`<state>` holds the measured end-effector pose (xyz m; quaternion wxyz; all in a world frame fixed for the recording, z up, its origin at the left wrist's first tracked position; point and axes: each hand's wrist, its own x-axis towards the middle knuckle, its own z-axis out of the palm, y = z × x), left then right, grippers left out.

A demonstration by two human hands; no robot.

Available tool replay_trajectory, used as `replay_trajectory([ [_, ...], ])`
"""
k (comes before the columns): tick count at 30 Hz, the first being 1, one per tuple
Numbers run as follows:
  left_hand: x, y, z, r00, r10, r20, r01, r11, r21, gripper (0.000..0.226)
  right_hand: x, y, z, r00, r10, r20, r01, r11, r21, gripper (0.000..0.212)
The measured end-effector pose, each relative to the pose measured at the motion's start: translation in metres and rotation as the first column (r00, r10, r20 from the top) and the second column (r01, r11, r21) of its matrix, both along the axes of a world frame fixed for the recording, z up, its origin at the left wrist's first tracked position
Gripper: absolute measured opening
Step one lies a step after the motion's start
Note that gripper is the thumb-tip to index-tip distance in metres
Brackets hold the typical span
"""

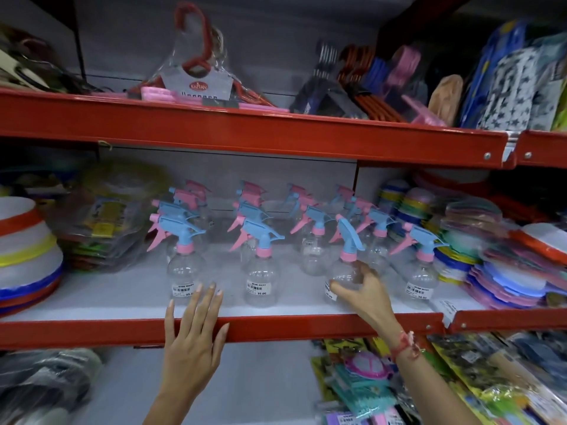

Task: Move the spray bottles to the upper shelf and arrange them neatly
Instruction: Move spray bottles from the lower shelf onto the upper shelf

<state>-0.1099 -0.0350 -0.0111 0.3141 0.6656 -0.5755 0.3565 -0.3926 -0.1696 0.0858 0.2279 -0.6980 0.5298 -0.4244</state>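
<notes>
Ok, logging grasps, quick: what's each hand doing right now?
Left hand: open, flat on the shelf edge, holding nothing.
Right hand: fingers curled around a bottle that stands on the shelf.

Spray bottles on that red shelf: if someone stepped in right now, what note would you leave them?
Right hand: fingers wrapped around a clear plastic spray bottle with a blue trigger head, third from the left in the front row; the bottle leans left.
Left hand: open, flat on the red metal shelf edge, holding nothing.
Other clear spray bottles with pink and blue heads stand in four rows on the white shelf board.
Done: bottles shelved in rows.
Left: straighten the held bottle so that it matches the others.
</notes>
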Motion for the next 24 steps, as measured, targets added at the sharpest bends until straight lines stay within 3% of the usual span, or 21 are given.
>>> replay_trajectory([
  [2, 0.0, 0.0, 0.0, 1.0, 0.002, 0.005, -0.002, 1.0, -0.001, 0.054, 0.002, 0.0, -0.002, 0.999, -0.013, 0.03, 0.014, 0.999, -0.032, 0.099],
  [4, 0.0, 0.0, 0.0, 1.0, 0.004, 0.006, -0.004, 1.0, -0.001, 0.054, 0.009, 0.004, -0.004, 0.992, -0.118, 0.047, 0.123, 0.985, -0.12, 0.108],
  [7, -0.001, 0.0, 0.0, 1.0, 0.013, 0.011, -0.013, 1.0, -0.002, 0.054, 0.021, 0.01, -0.004, 0.96, -0.28, 0.01, 0.275, 0.935, -0.222, 0.097],
  [10, -0.001, 0.001, 0.0, 1.0, 0.018, 0.014, -0.018, 1.0, 0.006, 0.054, 0.026, 0.013, -0.008, 0.954, -0.297, -0.031, 0.277, 0.921, -0.273, 0.083],
  [13, -0.001, 0.002, 0.001, 1.0, 0.021, 0.012, -0.022, 1.0, 0.014, 0.054, 0.02, 0.011, -0.01, 0.977, -0.21, -0.034, 0.195, 0.949, -0.246, 0.073],
  [16, -0.001, 0.002, 0.002, 1.0, 0.021, 0.012, -0.021, 1.0, 0.02, 0.055, 0.008, 0.002, -0.01, 1.0, -0.014, -0.003, 0.013, 0.988, -0.151, 0.066],
  [20, -0.001, 0.001, 0.002, 1.0, 0.017, 0.015, -0.017, 1.0, 0.016, 0.055, -0.01, -0.014, -0.005, 0.972, 0.233, -0.041, -0.233, 0.973, 0.01, 0.074],
  [24, -0.001, 0.002, 0.002, 1.0, 0.01, 0.001, -0.01, 1.0, 0.013, 0.054, -0.017, -0.016, -0.003, 0.946, 0.324, -0.025, -0.323, 0.945, 0.044, 0.077],
])
